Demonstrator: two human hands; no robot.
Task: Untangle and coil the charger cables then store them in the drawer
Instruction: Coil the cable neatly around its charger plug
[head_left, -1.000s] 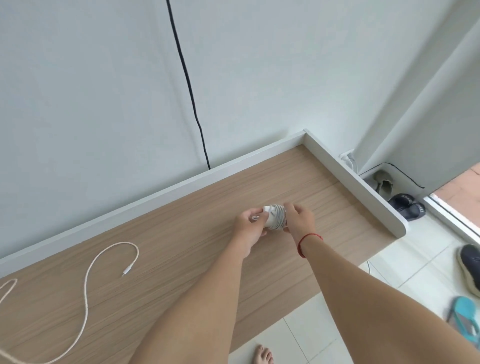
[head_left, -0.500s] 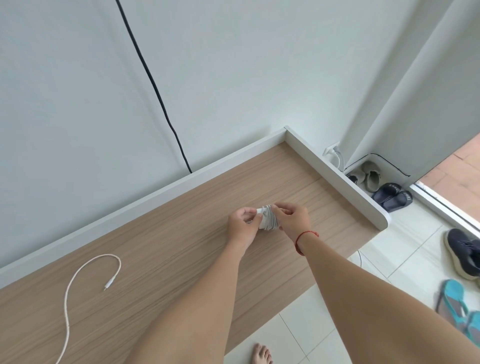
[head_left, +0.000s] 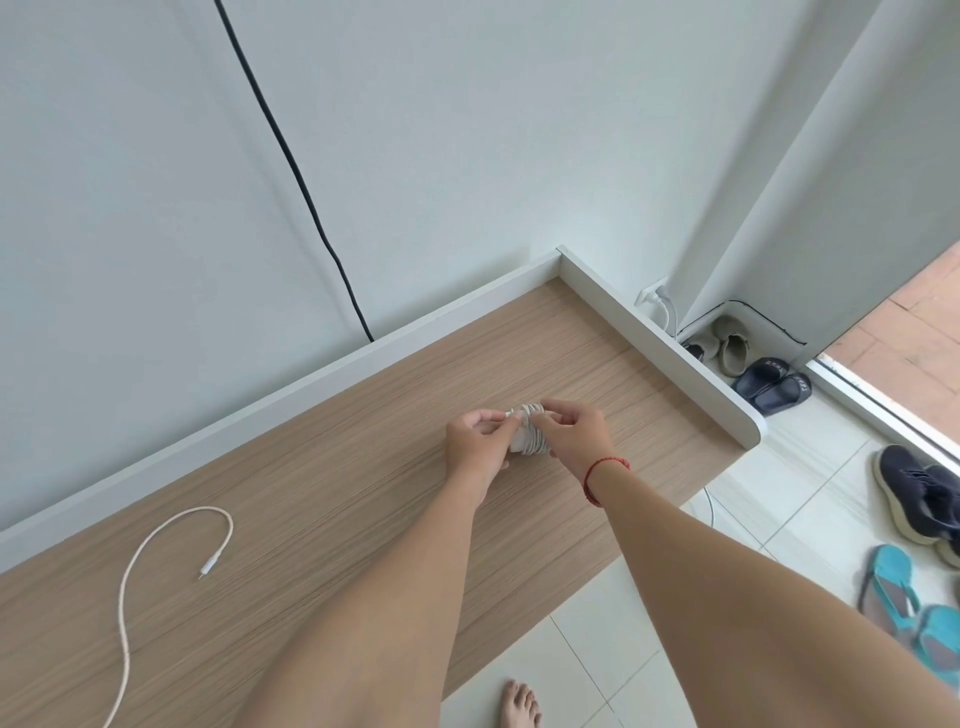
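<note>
- Foot (head_left: 519, 701), bare, on the white tiled floor (head_left: 571, 649) at the near edge of the light wood-grain bench (head_left: 337, 483). Judgement: the person stands close so both forearms can reach over the top.
- Loose white braided cable (head_left: 123, 597) lies in an open S-curve on the near-left of the bench, plug tip free, well apart from the hands. It is not coiled. Judgement: set aside out of the working area, to be done after the one in hand.
- Left hand (head_left: 475, 444): fingers curled round the left side of the tightly wound white charger cable (head_left: 527, 436), thumb and forefinger pinching at its top. Judgement: it serves as the anchor so the turns cannot spring loose.
- Right hand (head_left: 574, 436), thin red string bracelet (head_left: 605, 470) at the wrist: fingertips pinch the right side of the same wound cable. Judgement: it is tucking or securing the last end; the end itself is too small to tell.
- Wound cable sits between the two hands, just above or on the bench mid-right; contact cannot be told.
- Raised white rim (head_left: 654, 348) borders the far and right edges of the bench.
- Black wall cord (head_left: 296, 171) runs down behind the bench.
- Drawer not in view; storage not yet done.
</note>
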